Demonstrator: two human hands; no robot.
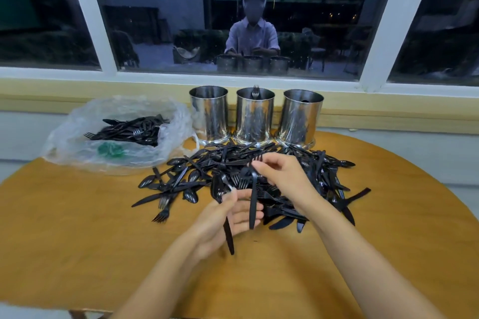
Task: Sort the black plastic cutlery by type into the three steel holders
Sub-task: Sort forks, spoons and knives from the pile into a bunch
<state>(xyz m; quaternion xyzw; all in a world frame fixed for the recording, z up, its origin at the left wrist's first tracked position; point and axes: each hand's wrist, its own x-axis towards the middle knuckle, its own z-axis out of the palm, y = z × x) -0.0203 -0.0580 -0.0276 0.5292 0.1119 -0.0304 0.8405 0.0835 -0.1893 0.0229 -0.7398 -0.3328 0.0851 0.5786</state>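
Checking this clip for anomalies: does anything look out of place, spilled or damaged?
Nothing looks damaged. The heap of black cutlery before the three steel holders is unsorted work, not a spill. The one odd thing is an unidentifiable green object inside the clear plastic bag, beside more cutlery.

Black cutlery (228,162); silver holders (255,118); amber table (77,228); clear bag (77,124), perhaps green print.

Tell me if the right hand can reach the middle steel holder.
Probably yes: the right hand, pinching a fork, hovers over the pile just before the middle holder, whose open top is unobstructed.
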